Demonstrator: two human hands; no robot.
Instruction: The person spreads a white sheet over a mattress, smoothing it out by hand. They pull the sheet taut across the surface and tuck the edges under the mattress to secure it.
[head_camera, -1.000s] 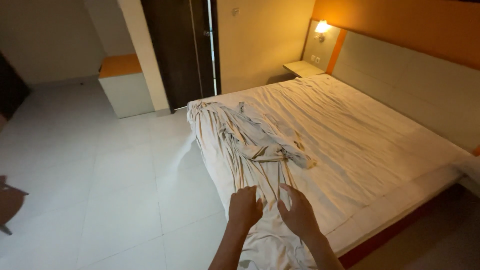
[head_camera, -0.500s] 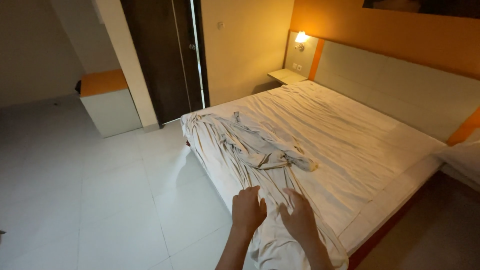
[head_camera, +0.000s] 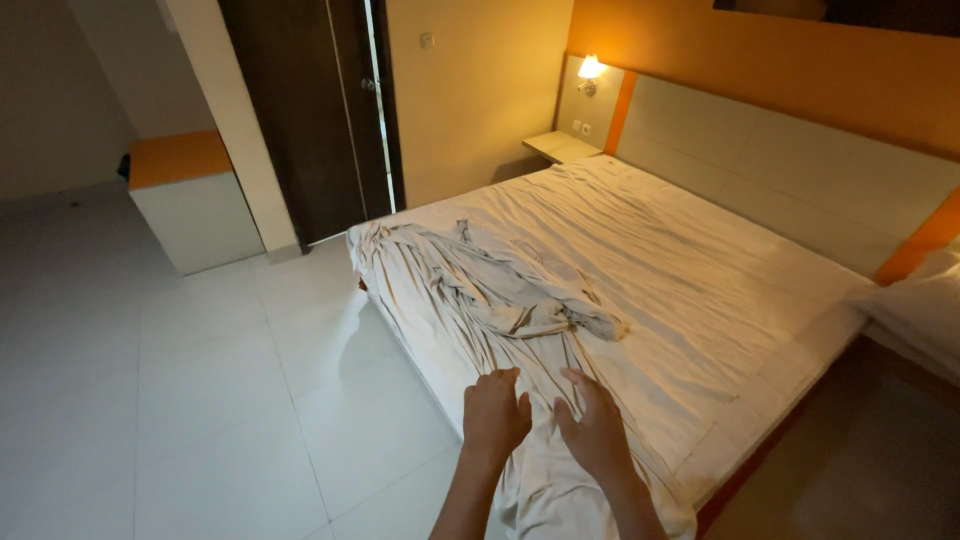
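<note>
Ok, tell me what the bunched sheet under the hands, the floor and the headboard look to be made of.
Bunched sheet: thin woven cloth, likely cotton or a blend; matte, off-white, creased into soft ridges.
Floor: glazed tile, probably ceramic; pale, faintly glossy, with thin grid joints.
Headboard: smooth flat panels, perhaps laminate or padded vinyl; the look leaves it open.

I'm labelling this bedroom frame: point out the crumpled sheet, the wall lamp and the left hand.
crumpled sheet (head_camera: 500, 290), head view, on its bunched middle folds.
wall lamp (head_camera: 591, 68), head view, on the lit shade.
left hand (head_camera: 495, 415), head view, on the back of the hand.
</note>
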